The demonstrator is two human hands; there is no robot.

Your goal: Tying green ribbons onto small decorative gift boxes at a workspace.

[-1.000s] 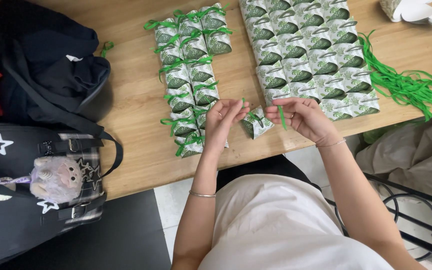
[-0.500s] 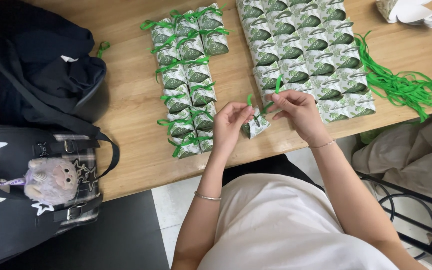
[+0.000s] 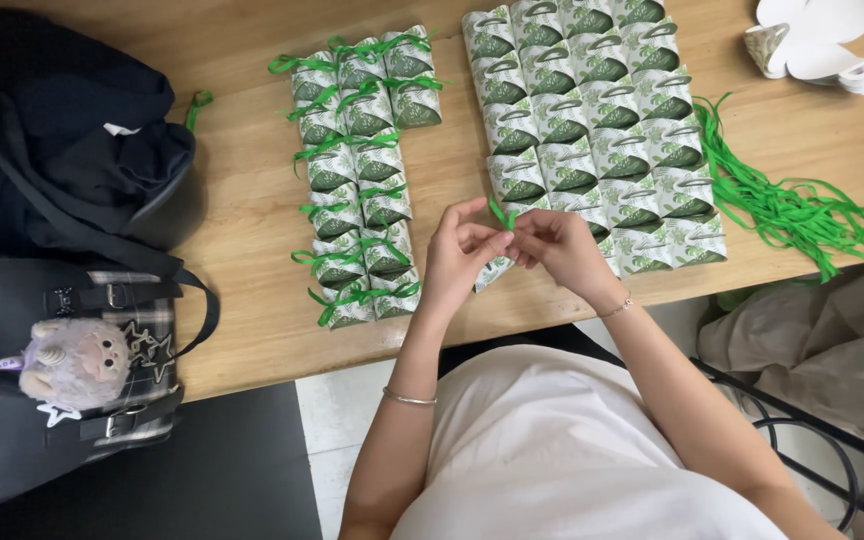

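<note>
My left hand [image 3: 457, 256] and my right hand [image 3: 558, 250] meet over the front edge of the wooden table [image 3: 252, 230]. Together they pinch a green ribbon [image 3: 501, 214] on a small white and green patterned box [image 3: 490, 272], which my fingers mostly hide. Left of my hands lie rows of ribbon-tied boxes [image 3: 360, 170]. Behind my hands sits a block of untied boxes [image 3: 592, 130].
A heap of loose green ribbons [image 3: 782, 205] lies at the right. White paper rolls [image 3: 817, 45] sit in the far right corner. A black backpack [image 3: 72, 150] and a black bag with a plush toy [image 3: 77, 365] occupy the left. A grey cloth [image 3: 812, 345] lies at the lower right.
Both hands have drawn closer together on the ribbon, fingertips now touching above the small box. The view has shifted slightly.
</note>
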